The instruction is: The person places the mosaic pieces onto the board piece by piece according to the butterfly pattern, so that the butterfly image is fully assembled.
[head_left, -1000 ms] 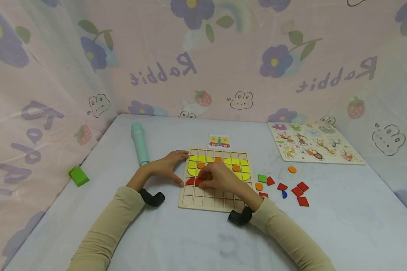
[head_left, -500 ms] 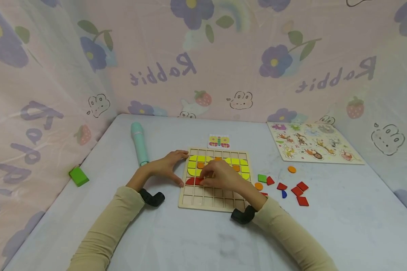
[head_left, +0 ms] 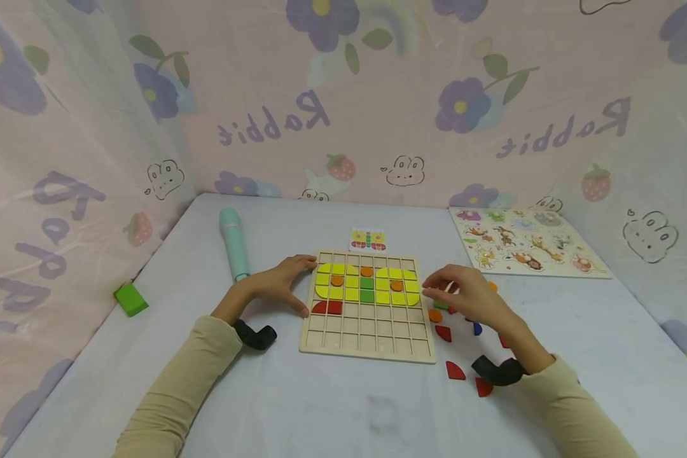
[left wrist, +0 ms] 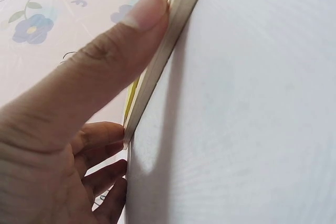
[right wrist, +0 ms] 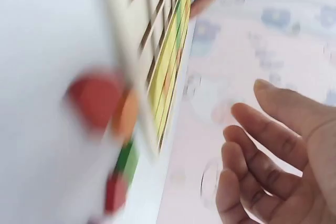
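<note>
A wooden grid board [head_left: 378, 342] lies flat on the table, with yellow, orange and green pieces in its upper rows. Lower on its left side sit a red quarter-round piece [head_left: 319, 308] and a red square [head_left: 334, 308]. My left hand [head_left: 277, 282] steadies the board's left edge, thumb and fingers spread along it; the left wrist view shows the thumb [left wrist: 142, 19] against the edge. Right of the board, above loose pieces, hovers my right hand [head_left: 469, 296]. Its fingers are loosely bent with nothing between them in the right wrist view.
Behind the board lies a butterfly pattern card [head_left: 368, 240]. An aqua microphone-shaped object [head_left: 235, 245] is at left, with a green block [head_left: 130, 299] farther out. An animal puzzle [head_left: 527, 245] lies back right. Loose red pieces [head_left: 455, 370] and an orange disc [head_left: 435, 315] lie right of the board.
My right hand has left the red pieces on the board and moved right, over the loose pieces. The red square now shows uncovered beside the quarter-round. My left hand stays at the edge.
</note>
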`<state>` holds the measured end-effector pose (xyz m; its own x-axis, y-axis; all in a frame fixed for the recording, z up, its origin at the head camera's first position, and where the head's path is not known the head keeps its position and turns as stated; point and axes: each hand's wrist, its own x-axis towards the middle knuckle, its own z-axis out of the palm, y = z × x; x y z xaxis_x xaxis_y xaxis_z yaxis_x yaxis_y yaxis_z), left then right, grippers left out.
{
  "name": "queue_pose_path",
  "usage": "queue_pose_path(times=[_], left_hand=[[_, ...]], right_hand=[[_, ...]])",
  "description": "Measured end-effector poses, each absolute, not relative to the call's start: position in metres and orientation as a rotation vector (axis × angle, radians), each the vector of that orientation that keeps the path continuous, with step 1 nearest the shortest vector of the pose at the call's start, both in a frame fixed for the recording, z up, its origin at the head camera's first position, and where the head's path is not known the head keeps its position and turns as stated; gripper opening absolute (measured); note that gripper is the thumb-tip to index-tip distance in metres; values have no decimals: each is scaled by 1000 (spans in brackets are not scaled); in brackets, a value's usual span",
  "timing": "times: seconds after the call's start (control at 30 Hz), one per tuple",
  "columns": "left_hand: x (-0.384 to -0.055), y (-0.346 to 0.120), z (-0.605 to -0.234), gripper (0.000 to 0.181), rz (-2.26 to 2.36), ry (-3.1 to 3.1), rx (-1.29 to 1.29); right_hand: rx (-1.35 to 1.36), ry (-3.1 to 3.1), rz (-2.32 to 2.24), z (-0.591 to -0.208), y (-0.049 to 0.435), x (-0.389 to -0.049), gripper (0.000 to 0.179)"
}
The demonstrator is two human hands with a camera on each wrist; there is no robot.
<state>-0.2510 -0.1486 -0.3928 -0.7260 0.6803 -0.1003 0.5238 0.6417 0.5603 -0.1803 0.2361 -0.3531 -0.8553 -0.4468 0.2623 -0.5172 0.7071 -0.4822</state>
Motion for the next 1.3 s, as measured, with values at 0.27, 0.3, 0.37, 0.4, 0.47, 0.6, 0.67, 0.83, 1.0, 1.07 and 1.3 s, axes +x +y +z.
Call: queue_pose_path(times=[0.27,0.3,0.37,0.4,0.47,0.6,0.67,0.83,1.0,1.07,1.3], left_hand=[[-249,-149,-392,101,738,2557,948],[-249,-149,-391,102,740,2556,945],[-249,-149,-391,102,739,2558,941],[-248,-149,-391,102,736,2560,939],[-248,-149,-391,102,732,2565,945],[-248,-150,-391,102,722,2569,944],[-248,-150,-391,102,725,2566,942],[-248,-150,-391,101,736,2559,943],[-247,-150,-391,101,744,2556,940],[-248,-149,-391,101,745,2556,942],[-249,-149,-393,100,747,2555,956]], right_hand=[[630,-2833,734,-356,303,-166,18],[633,-2837,729,-357,312,-165,20],[631,-2858,722,-359,328,-164,23],[626,-2877,721,-360,336,-164,25],[608,-2918,735,-361,349,-164,28],[570,-3016,765,-364,368,-165,34],[551,-3057,768,-366,373,-165,36],[550,-3089,770,-375,377,-168,30],[578,-3065,780,-378,375,-168,23],[567,-3071,767,-378,374,-169,27],[415,-3127,718,-377,374,-169,44]])
